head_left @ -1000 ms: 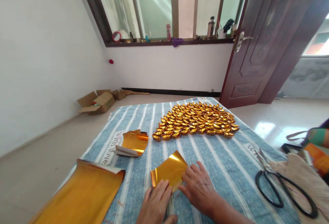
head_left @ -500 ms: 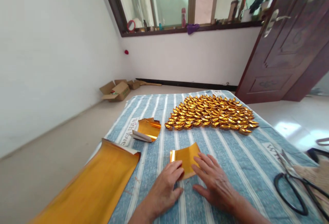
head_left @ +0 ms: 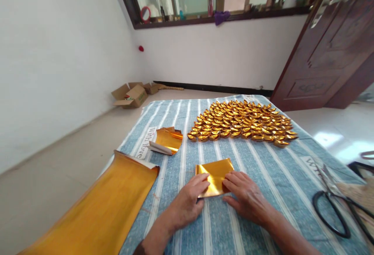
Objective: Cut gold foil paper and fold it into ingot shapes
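Observation:
A small square sheet of gold foil paper [head_left: 215,172] lies in front of me on the striped cloth, creased and shiny in the middle. My left hand [head_left: 191,194] holds its left side, fingers pressed together on top and thumb by the near edge. On the right side, my right hand [head_left: 244,192] grips the sheet with fingers curled over it and thumb low at the near corner. Beyond the sheet sit rows of folded gold paper ingots [head_left: 239,121]. To the left are a curled stack of cut gold foil sheets [head_left: 168,141] and a long strip of gold foil [head_left: 90,204].
Black-handled scissors [head_left: 331,212] lie at the right edge of the table. A blue-and-white striped cloth [head_left: 172,224] covers the tabletop. Open cardboard boxes [head_left: 134,96] stand on the floor at far left, and a dark red door [head_left: 327,60] is at right.
The foil sheet now lies straighter, with a bright crease across it. My right hand's fingers have drawn in from spread to curled on its right edge. The view has tilted down slightly.

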The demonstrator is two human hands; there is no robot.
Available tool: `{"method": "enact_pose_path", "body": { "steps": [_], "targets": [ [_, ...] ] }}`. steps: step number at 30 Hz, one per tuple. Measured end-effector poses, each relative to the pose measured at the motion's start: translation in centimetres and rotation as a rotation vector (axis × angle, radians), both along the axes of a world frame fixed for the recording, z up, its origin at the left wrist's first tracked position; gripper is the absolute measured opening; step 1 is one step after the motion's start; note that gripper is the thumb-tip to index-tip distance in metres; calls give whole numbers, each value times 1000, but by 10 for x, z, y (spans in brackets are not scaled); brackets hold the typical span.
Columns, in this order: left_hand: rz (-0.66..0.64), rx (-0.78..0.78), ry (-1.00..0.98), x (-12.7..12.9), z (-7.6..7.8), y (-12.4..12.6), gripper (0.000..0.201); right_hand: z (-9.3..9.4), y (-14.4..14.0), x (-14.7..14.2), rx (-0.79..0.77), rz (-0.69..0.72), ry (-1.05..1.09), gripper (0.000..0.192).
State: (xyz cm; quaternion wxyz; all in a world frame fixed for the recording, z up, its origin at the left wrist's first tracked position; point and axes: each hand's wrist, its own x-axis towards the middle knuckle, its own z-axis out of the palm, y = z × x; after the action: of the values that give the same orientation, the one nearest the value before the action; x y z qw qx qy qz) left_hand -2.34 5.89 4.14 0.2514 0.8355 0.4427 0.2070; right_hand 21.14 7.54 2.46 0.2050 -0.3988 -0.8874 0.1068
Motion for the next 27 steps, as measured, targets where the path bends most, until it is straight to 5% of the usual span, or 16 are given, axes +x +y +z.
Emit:
{"method": "enact_pose_path", "body": {
  "steps": [7, 21, 27],
  "targets": [
    [51, 77, -14, 4, -1, 9, 22, 8, -1, 6, -26, -24, -35, 11],
    [260, 40, -194, 13, 4, 17, 21, -24, 20, 23, -2, -72, 367, 16],
    [302, 73, -298, 15, 9, 12, 21, -13, 18, 23, -150, -96, 554, 14]
  ]
}}
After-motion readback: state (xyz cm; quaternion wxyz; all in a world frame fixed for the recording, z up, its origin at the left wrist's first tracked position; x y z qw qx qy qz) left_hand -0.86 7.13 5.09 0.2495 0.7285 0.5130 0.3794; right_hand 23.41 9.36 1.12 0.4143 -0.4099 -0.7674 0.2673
